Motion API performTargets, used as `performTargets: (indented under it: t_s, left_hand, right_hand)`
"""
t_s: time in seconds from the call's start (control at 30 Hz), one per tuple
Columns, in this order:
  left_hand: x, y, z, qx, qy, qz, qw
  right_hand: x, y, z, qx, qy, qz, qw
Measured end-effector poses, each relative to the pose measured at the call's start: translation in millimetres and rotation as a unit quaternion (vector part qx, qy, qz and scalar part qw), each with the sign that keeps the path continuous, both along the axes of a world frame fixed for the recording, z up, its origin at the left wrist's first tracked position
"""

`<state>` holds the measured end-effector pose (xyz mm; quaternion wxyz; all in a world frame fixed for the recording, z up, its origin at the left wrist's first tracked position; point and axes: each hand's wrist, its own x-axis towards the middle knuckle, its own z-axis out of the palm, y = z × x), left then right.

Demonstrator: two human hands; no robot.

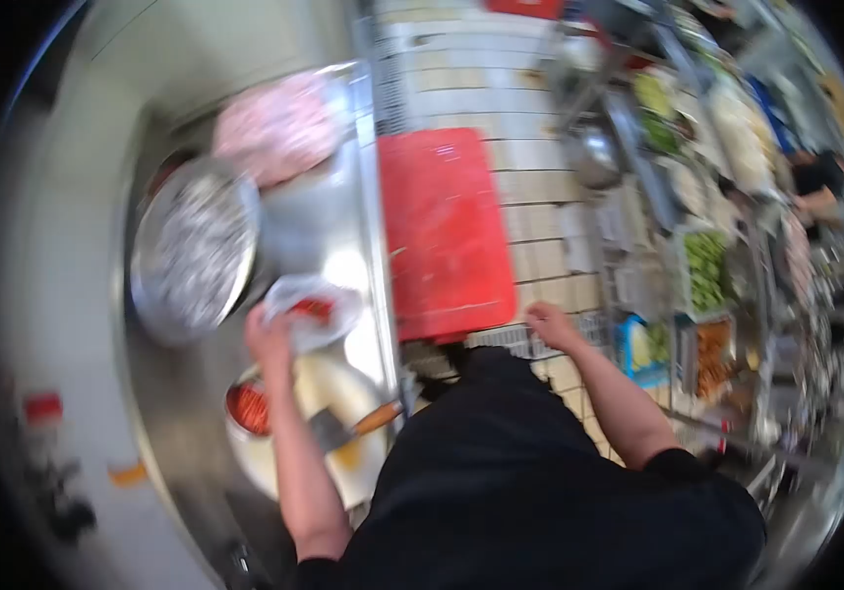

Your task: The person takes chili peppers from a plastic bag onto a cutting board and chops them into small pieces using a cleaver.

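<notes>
My left hand [270, 336] is closed on the near rim of a whitish, translucent bowl [335, 326] with something red inside, over the steel counter. Under my left forearm stands a round pot [248, 408] of chopped red food, partly hidden by the arm. Beside it a cleaver [351, 428] with a wooden handle lies on a pale round cutting board [368, 470]. My right hand [552, 326] hangs over the tiled floor near the corner of a red lid or board [452, 236]. Its fingers are loosely curled, with nothing visible in them.
A large metal basin [196, 251] with shiny pale contents stands against the wall, and a pink, bagged mass [279, 126] lies at the counter's far end. On the right, a rack holds a tray of chopped greens [705, 270] and another of brown food [712, 359]. Another person's arm [817, 204] shows there.
</notes>
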<state>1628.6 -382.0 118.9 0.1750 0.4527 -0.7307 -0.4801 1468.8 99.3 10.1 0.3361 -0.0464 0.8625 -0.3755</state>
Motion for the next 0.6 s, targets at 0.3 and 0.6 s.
performTargets:
  t_s: [0.3,0.6]
  left_hand:
    - [-10.9,32.1,-18.3,0.203,0.099,0.124,0.966]
    - [6.9,59.2,10.3,-0.284,-0.088,0.020,0.954]
  right_hand:
    - [7.0,3.1,-5.0,0.008,0.016,0.039,0.999]
    - [11.9,26.1,-4.4,-0.050,0.016,-0.018,0.998]
